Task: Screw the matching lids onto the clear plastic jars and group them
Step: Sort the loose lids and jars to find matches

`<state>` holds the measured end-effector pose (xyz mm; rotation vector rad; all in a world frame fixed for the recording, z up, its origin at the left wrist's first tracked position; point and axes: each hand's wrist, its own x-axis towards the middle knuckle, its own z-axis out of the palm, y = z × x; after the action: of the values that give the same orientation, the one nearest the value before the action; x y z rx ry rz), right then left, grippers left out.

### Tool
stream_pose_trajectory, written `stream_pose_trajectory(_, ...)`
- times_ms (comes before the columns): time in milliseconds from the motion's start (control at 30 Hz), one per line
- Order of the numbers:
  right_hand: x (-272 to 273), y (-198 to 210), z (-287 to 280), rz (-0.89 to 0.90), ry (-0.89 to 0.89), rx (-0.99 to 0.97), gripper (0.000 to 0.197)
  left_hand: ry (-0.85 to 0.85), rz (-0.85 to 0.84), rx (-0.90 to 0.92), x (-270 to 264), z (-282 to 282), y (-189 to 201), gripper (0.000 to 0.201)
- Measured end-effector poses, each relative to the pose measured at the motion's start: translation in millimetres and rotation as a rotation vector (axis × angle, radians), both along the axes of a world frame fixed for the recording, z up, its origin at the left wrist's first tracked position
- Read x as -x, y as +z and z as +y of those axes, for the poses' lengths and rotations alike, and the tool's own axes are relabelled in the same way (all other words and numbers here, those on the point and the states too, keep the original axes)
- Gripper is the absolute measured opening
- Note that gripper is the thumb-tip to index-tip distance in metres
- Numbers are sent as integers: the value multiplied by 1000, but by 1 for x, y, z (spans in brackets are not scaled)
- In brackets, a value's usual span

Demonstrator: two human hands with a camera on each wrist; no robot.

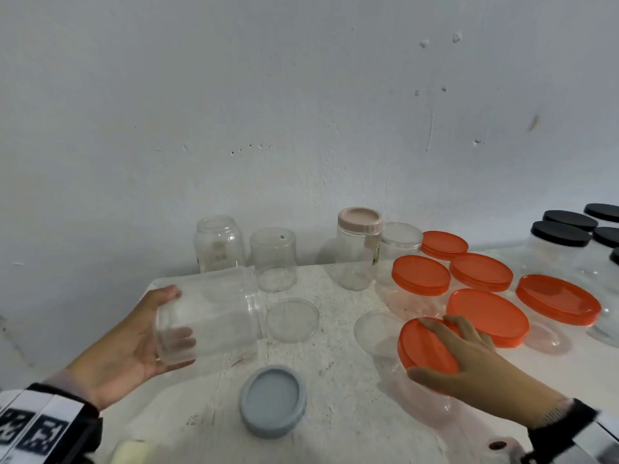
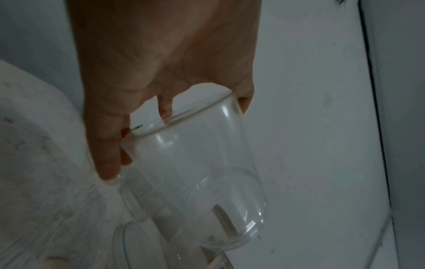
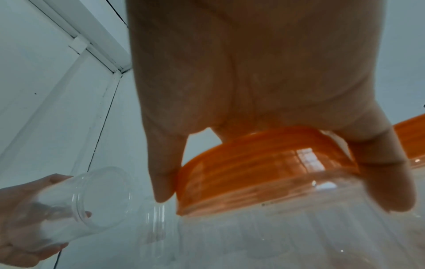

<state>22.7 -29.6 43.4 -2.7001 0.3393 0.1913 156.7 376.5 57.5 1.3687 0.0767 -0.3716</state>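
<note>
Meanwhile, left hand [image 1: 134, 339] grips one lidless clear jar [image 1: 207, 316] on its side; right hand [image 1: 469, 360] clasps one orange lid [image 1: 425, 346] on its jar. Beyond it stand five more orange-lidded jars [image 1: 485, 316].

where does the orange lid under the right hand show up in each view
head: the orange lid sits low and right of centre, tilted, with the right hand over it.
left wrist: not in it.
right wrist: the lid fills the centre, fingers curled over its rim.
shared landmark: the clear jar held in the left hand, at lower left in the right wrist view.
</note>
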Motion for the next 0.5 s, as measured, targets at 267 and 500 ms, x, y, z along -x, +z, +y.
stream_pose_trajectory(267,-28,11,30,13,-91,44,84,-80,-52,-15,-9,14,-6,110)
stream_pose_trajectory(500,-58,18,62,-3,-114,286,78,-205,-40,-78,-9,13,-10,92)
